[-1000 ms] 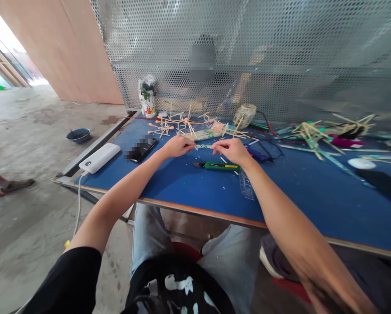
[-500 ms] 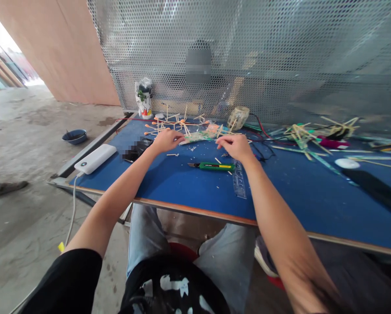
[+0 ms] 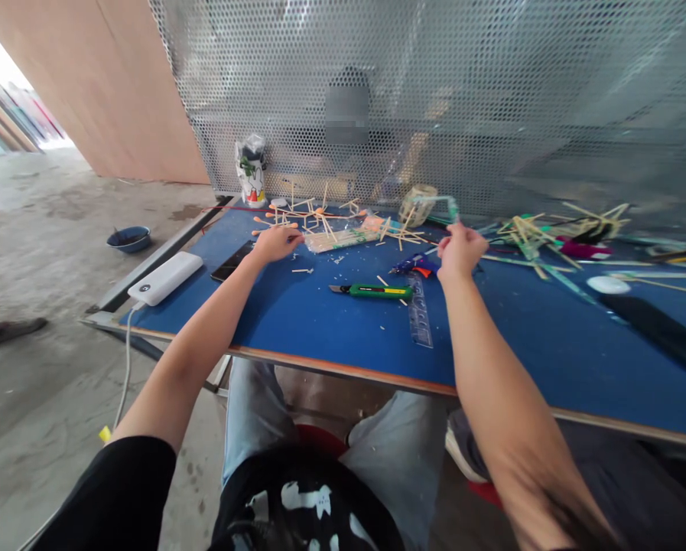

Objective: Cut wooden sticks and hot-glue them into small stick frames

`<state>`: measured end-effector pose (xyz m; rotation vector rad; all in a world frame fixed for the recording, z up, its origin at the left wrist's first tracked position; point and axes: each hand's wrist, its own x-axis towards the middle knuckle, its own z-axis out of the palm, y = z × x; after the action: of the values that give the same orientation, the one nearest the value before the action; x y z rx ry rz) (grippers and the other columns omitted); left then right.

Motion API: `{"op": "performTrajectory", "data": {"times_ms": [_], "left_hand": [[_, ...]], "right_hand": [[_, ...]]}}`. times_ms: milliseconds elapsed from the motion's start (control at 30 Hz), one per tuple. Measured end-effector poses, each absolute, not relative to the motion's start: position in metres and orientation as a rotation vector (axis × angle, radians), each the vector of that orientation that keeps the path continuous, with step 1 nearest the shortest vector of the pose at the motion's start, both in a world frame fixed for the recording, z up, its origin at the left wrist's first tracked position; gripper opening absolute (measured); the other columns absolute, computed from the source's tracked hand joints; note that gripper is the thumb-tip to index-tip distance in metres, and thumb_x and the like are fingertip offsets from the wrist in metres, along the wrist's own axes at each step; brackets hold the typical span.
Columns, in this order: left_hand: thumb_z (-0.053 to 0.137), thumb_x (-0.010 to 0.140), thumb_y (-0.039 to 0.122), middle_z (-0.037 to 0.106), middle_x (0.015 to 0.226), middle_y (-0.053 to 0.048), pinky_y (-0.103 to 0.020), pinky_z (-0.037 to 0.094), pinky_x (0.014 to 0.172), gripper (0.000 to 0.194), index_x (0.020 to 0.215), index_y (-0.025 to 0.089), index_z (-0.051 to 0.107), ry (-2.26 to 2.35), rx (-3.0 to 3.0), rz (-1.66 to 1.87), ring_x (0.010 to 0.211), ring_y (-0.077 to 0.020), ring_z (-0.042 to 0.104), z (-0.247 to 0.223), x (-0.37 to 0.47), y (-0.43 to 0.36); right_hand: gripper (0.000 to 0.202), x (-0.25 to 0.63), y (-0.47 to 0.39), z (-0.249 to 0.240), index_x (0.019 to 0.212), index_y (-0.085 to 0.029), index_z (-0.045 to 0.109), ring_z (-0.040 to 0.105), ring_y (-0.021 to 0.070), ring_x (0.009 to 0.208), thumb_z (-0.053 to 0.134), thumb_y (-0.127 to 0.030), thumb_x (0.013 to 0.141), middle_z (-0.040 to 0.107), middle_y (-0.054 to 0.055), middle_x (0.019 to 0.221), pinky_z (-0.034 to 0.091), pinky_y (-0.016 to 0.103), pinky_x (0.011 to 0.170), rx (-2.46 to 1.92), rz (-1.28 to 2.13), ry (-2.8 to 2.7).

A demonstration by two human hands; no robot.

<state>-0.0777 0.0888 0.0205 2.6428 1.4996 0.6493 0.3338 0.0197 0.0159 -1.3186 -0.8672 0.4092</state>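
My right hand is raised over the table's right half, its fingers closed on a thin, bent plastic strip with green marks. My left hand hovers by the left end of a clear pack of wooden sticks; its fingers are curled together and what they hold, if anything, is too small to make out. Behind the pack stands a frame of sticks with orange balls. A green utility knife lies in front, blade out to the left. Beside my right hand lies a blue glue gun.
A white power bank with a cable and a phone lie left. A clear ruler lies near the knife. Right are a stick pile, a white disc and a black case. Perforated metal stands behind.
My right hand has moved right and up, lifting the plastic strip away from the pack and uncovering the glue gun. My left hand has shifted slightly left, off the pack.
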Motion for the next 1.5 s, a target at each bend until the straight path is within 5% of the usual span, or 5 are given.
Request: {"op": "performTrajectory", "data": {"times_ms": [167, 500, 767, 1067, 1500], "left_hand": [[0.053, 0.105, 0.043, 0.082, 0.094, -0.007, -0.031, 0.045, 0.078, 0.037, 0.115, 0.026, 0.085, 1.490, 2.654, 0.592, 0.090, -0.0221, 0.071, 0.019, -0.069, 0.088], [0.046, 0.107, 0.033, 0.081, 0.087, -0.005, -0.027, 0.044, 0.074, 0.038, 0.101, 0.020, 0.082, 1.221, 2.683, 0.585, 0.076, -0.0161, 0.068, 0.014, -0.051, 0.081], [0.049, 0.109, 0.032, 0.081, 0.083, -0.005, -0.028, 0.050, 0.080, 0.036, 0.103, 0.018, 0.082, 0.837, 2.702, 0.613, 0.075, -0.0140, 0.070, 0.009, -0.026, 0.067], [0.052, 0.108, 0.030, 0.082, 0.086, -0.006, -0.029, 0.051, 0.080, 0.033, 0.106, 0.018, 0.083, 0.686, 2.694, 0.612, 0.077, -0.0144, 0.071, 0.007, -0.025, 0.068], [0.050, 0.109, 0.038, 0.081, 0.090, -0.007, -0.029, 0.051, 0.080, 0.036, 0.108, 0.020, 0.082, 0.647, 2.696, 0.639, 0.077, -0.0146, 0.069, 0.009, -0.023, 0.063]], "right_hand": [[0.032, 0.341, 0.021, 0.022, 0.079, -0.030, 0.043, 0.018, 0.0122, 0.043, 0.052, -0.052, 0.100, 0.018, -0.013, 0.049, 0.024, 0.027, 0.044, -1.258, 0.518, -0.781], [0.022, 0.302, 0.014, 0.004, 0.094, -0.022, 0.078, 0.049, 0.0146, 0.052, 0.071, -0.042, 0.087, 0.056, -0.003, 0.055, 0.038, 0.030, 0.055, -1.286, 0.495, -1.376], [0.045, 0.268, 0.005, 0.000, 0.125, -0.021, 0.082, 0.069, 0.0222, 0.069, 0.077, -0.050, 0.090, 0.076, 0.003, 0.072, 0.053, 0.038, 0.075, -1.230, 0.612, -1.949], [0.033, 0.272, 0.006, 0.002, 0.085, -0.024, 0.082, 0.063, 0.0197, 0.067, 0.067, -0.052, 0.096, 0.079, 0.004, 0.079, 0.046, 0.036, 0.069, -1.255, 0.478, -2.005], [0.037, 0.265, 0.001, 0.005, 0.085, -0.024, 0.083, 0.061, 0.0182, 0.062, 0.069, -0.057, 0.095, 0.081, 0.007, 0.082, 0.049, 0.036, 0.065, -1.269, 0.574, -1.973]]}}
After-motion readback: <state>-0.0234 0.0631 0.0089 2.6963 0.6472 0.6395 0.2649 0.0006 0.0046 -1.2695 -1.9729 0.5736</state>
